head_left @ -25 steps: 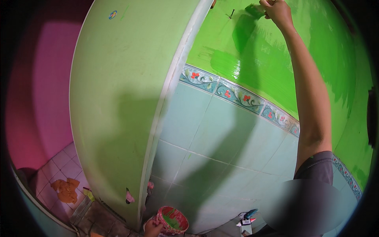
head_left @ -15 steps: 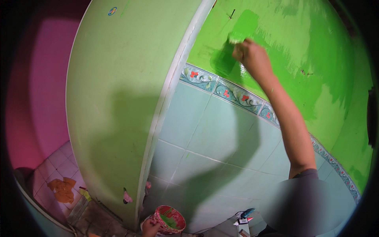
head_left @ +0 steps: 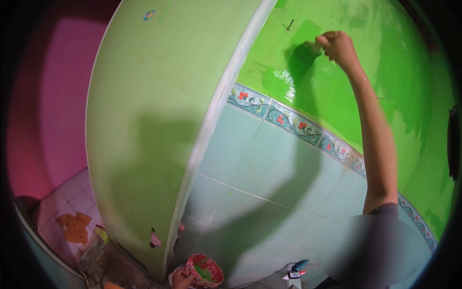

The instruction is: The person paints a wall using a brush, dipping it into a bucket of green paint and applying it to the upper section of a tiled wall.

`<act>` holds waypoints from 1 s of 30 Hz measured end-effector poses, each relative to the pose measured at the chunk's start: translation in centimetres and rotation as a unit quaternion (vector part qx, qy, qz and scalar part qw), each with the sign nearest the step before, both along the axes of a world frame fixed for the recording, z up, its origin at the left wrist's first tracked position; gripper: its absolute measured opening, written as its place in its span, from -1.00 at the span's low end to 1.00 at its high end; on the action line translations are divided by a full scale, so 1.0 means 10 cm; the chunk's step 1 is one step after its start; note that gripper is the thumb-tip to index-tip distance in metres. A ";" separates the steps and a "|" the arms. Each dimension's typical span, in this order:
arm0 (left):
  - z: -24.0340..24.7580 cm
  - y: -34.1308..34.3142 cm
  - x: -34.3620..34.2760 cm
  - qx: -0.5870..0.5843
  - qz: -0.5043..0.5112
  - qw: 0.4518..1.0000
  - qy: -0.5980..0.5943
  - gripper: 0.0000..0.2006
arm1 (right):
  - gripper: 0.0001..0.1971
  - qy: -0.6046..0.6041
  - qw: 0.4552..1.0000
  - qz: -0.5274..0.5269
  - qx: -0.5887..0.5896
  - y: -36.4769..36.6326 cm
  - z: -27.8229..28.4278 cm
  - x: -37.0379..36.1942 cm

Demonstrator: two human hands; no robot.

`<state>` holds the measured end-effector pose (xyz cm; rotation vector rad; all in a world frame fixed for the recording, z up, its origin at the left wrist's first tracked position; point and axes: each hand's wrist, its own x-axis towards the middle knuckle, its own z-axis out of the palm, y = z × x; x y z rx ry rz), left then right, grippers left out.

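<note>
My right hand [head_left: 338, 47] is raised to the bright green wall [head_left: 332, 91], its fingers closed round a paintbrush [head_left: 312, 47]. The hand mostly covers the brush, and its bristle end, close to the wall, is blurred. Wet, darker green paint shines on the wall below and around it. Low down, my left hand [head_left: 182, 279] grips the side of a red patterned bucket [head_left: 219, 270]. Inside the bucket is green paint [head_left: 204, 273], with smears up the inner wall.
Below the paint runs a floral tile border [head_left: 293, 121] over pale blue tiles [head_left: 255, 159]. A nail [head_left: 289, 25] sticks out of the wall. A pale green partition [head_left: 149, 72] stands at left. Orange cloth or paper [head_left: 74, 227] and small items [head_left: 294, 273] lie low down.
My right hand has moved up and to the right along the wall with the brush. Fresh wet paint now covers more of the wall above the border. The left hand stays at the bucket.
</note>
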<state>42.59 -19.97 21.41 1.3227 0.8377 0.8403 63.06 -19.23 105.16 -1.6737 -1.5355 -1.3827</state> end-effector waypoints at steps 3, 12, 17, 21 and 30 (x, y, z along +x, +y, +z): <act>0.35 -0.08 -0.13 0.013 0.017 0.999 0.044 -0.82 | -0.72 -0.141 0.985 0.023 0.097 0.12 0.24 0.05; 0.12 -0.08 -0.16 0.040 0.073 0.991 0.103 -0.79 | -0.81 -0.165 0.986 0.036 0.006 0.55 -1.11 -0.09; -0.13 -0.04 -0.11 0.048 0.074 0.996 -0.004 -0.84 | -0.80 -0.199 0.979 0.034 0.034 0.49 -1.04 -0.23; 0.55 -0.12 -0.25 -0.013 0.052 0.998 0.038 -0.85 | -0.83 -0.242 0.967 0.022 0.075 0.70 -0.55 -0.14; 0.44 -0.06 -0.34 -0.021 0.052 0.996 0.065 -0.81 | -0.80 -0.194 0.980 0.043 -0.015 0.71 -1.38 -0.30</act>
